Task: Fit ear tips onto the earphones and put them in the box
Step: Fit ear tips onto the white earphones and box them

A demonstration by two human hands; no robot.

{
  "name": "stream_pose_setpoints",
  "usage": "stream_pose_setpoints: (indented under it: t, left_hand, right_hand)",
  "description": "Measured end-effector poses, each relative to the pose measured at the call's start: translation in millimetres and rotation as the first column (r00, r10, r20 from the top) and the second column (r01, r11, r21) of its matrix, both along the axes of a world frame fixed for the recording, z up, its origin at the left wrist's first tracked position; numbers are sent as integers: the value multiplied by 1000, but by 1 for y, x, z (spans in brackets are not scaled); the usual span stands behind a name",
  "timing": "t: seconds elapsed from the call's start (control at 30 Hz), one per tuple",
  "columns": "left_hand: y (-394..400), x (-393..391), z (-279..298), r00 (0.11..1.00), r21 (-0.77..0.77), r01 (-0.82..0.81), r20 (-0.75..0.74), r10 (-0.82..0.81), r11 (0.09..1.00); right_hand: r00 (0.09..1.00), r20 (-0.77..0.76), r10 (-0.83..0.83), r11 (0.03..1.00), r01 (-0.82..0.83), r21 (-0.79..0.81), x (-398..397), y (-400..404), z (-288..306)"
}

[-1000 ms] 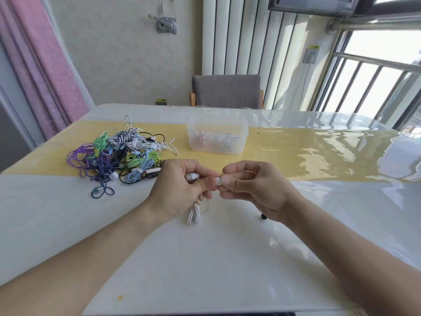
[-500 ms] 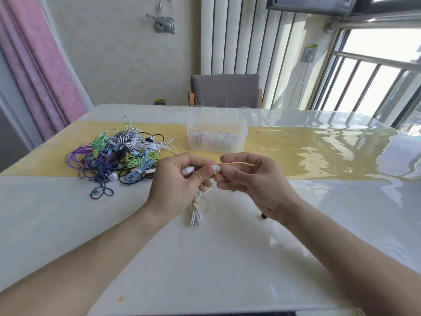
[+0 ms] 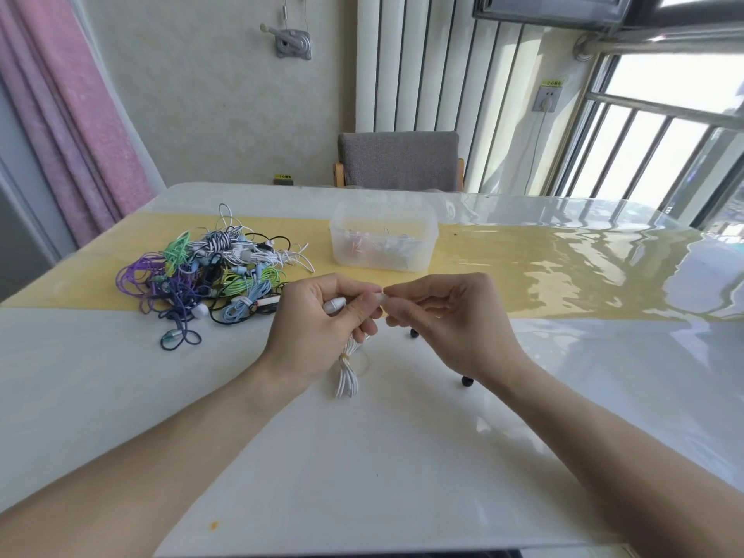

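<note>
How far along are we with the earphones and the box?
Done: the clear box already holds some earphones, hard to count. In hand: the left hand grips a white earphone while the right hand pinches something small at its tip. Left: the tangled pile of earphones waits, and two black ear tips lie loose on the table.

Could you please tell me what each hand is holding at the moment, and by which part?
The left hand grips a white earphone by its bud end, its bundled cable hanging below. The right hand pinches something small at the earphone's tip, too small to identify.
</note>
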State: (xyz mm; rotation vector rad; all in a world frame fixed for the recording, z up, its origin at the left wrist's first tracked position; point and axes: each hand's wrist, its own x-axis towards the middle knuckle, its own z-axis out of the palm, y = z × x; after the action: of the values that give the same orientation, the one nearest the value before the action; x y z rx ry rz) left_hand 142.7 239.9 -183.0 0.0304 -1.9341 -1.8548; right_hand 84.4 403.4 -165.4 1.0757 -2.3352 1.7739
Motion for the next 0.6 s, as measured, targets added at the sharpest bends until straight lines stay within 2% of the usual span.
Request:
stream_pose_setpoints:
  t: [0.13, 0.2, 0.27, 0.33, 0.4, 0.5, 0.57, 0.6]
  left_hand:
    - [4, 1, 2, 999, 136, 11, 39, -17, 991]
    - [3, 2, 2, 1000, 81, -11, 19, 10, 997]
    - [1, 2, 2, 996, -64, -88, -20, 87, 994]
    - [1, 3, 1, 985, -205, -168, -80, 154, 964]
    - [0, 6, 1, 967, -344, -230, -182, 176, 910]
    - [-2, 7, -2, 915, -533, -317, -389, 106, 785]
    - [-3, 6, -5, 890, -572, -350, -451, 71, 742]
    - [-4, 5, -5, 887, -568, -353, -455, 73, 744]
  right_hand:
    - [994, 111, 13, 994, -1, -107, 5, -4, -2]
    - [984, 176, 8, 990, 17, -139, 7, -6, -5]
    - [938, 345, 44, 983, 21, -183, 7, -9, -8]
    - [821, 553, 142, 970, -5, -242, 7, -11, -8]
    - [663, 707, 246, 957, -52, -284, 7, -13, -6]
    - [438, 823, 361, 929, -90, -359, 6, -12, -3]
    - [378, 831, 408, 912, -116, -394, 4, -11, -3]
    - [402, 817, 413, 910, -139, -391, 3, -11, -3]
